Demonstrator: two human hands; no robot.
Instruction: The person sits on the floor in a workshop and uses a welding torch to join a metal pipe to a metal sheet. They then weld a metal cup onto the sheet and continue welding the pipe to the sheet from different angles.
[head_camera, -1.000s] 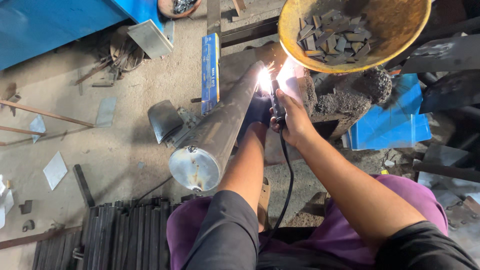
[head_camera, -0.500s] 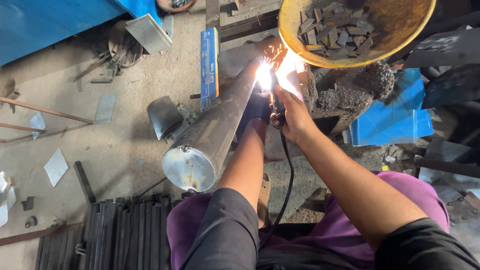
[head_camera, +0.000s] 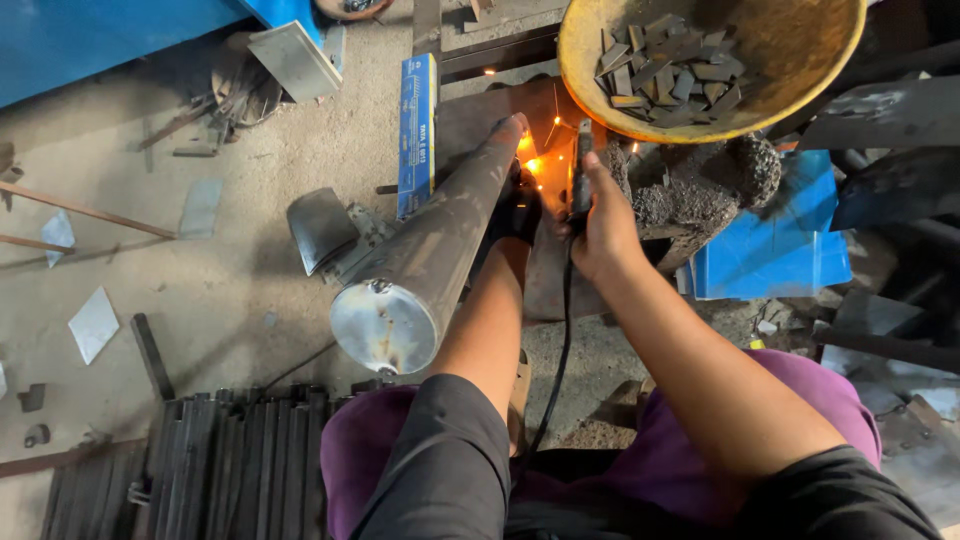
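- Gripping one dark welding holder (head_camera: 581, 170), the right hand (head_camera: 604, 232) is closed tight around it, its single black cable (head_camera: 557, 350) trailing down beneath the wrist.
- One long metal pipe (head_camera: 440, 255) lies just left of that hand, capped end toward the camera.
- The left hand (head_camera: 517, 205) sits against the pipe's far side, mostly hidden; can't tell its grip.
- Orange sparks (head_camera: 533, 163) glow between both hands.
- One yellow bowl (head_camera: 800, 95) of metal scraps sits above the right hand.
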